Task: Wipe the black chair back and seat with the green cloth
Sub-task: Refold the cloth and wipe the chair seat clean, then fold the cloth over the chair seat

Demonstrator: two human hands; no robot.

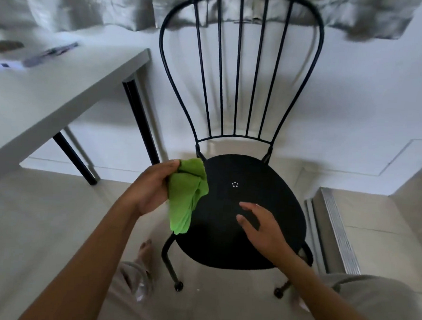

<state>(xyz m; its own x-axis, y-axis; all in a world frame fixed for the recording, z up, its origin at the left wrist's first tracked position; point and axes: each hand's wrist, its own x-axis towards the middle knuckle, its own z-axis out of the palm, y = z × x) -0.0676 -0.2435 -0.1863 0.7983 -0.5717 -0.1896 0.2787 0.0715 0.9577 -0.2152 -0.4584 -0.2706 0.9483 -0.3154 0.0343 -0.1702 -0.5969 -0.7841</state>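
Observation:
A black metal chair stands in front of me, facing me. Its round seat [227, 237] is below centre and its back of thin vertical bars [238, 70] rises toward the top of the view. My left hand [151, 188] grips a crumpled green cloth [185, 195] at the seat's left edge, and the cloth hangs down over that edge. My right hand [262, 227] hovers over the right half of the seat with fingers spread and nothing in it.
A white table [51, 95] with black legs stands to the left of the chair, with small items on it. A metal door track [334, 231] runs along the floor on the right. Grey curtains [74, 0] hang behind. My bare foot [146, 248] is by the chair's front left leg.

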